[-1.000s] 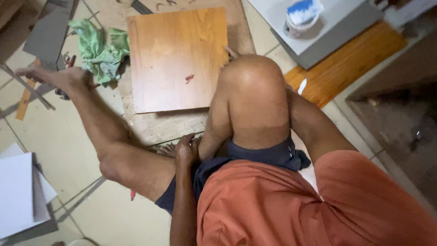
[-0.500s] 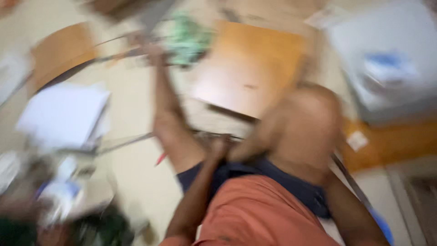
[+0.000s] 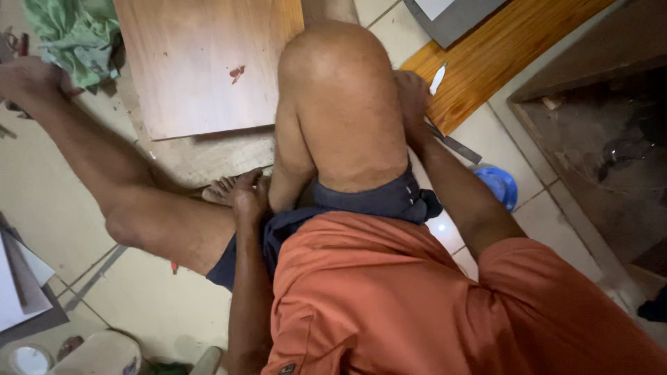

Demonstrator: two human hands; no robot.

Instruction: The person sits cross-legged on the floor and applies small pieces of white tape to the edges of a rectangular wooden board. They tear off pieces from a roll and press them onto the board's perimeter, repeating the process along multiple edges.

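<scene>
I sit on a tiled floor in an orange shirt and dark shorts, left leg stretched out to the left, right knee [image 3: 340, 97] raised. My left hand [image 3: 246, 198] rests low between my legs, fingers down beside the toes of my right foot, holding nothing. My right hand [image 3: 413, 97] sits against the outer side of the raised knee, partly hidden by it. A small white piece [image 3: 436, 78] pokes up just past its fingers; whether the hand grips it is unclear. A brown wooden board [image 3: 201, 62] lies ahead of the knee.
A green cloth [image 3: 69, 35] lies by my left foot. An orange wooden plank [image 3: 507, 48] and a grey panel [image 3: 451, 17] lie at right, with a thin metal strip [image 3: 455, 144], a blue round object [image 3: 497, 184] and a dark open box [image 3: 590, 125]. White sheets [image 3: 17, 285] lie at lower left.
The view swung left in a blur and came back, now closer in. My right hand now shows beside the raised knee. My left hand stays by the foot.
</scene>
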